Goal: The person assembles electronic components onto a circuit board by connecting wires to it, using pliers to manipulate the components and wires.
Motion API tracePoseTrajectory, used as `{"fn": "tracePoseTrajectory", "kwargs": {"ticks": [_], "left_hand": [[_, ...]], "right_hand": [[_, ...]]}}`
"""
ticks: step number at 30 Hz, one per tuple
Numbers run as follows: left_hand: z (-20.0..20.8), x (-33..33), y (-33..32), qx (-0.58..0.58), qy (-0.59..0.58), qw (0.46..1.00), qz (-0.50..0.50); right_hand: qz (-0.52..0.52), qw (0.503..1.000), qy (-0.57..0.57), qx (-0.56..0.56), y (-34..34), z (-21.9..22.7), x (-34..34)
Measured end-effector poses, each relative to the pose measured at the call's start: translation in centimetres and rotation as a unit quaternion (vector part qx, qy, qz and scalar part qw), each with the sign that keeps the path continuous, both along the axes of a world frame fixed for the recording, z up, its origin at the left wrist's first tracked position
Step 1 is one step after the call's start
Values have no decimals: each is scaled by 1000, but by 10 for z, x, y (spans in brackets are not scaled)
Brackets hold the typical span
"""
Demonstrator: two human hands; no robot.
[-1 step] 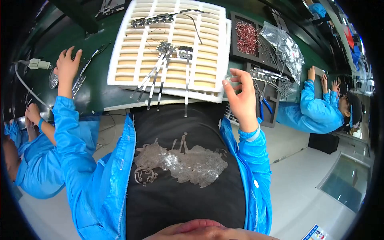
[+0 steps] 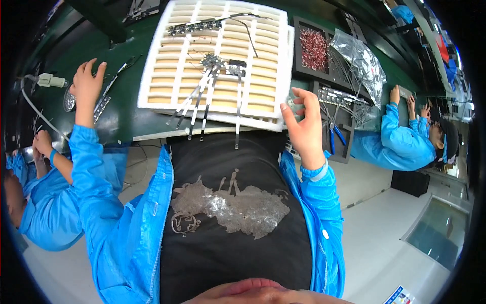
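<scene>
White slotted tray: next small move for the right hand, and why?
Probably move the right hand left and ease the black-and-white strips farther onto the white slotted tray: their ends overhang its near edge, and that hand is by its right side, thumb and fingers apart.

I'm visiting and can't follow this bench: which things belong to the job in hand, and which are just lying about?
Likely the job, set between the left hand and the right hand:
slotted white foam tray
black-and-white strips fanned across its near edge

Seemingly just lying about, touched by neither hand:
blue-handled pliers
clear plastic bag
small red parts
white cable connector
</scene>
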State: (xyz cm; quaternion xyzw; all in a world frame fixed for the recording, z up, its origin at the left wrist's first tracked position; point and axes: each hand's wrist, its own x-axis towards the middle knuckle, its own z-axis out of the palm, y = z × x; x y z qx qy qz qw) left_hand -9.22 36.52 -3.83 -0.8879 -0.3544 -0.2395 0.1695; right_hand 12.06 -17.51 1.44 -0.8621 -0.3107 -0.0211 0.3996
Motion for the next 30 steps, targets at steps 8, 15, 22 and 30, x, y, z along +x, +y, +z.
{"fn": "tracePoseTrajectory", "kwargs": {"ticks": [8,15,22,30], "left_hand": [[-17,16,-173,-541,-230,769,-251],[-9,1,-222,-665,-333,640,-193],[-7,-8,-226,-619,-271,714,-185],[53,11,-229,-343,-234,873,-254]], "right_hand": [[25,1000,-10,-13,11,-30,-28],[14,997,48,66,18,-44,-1],[33,994,85,67,16,-38,6],[62,996,-42,49,28,15,9]]}}
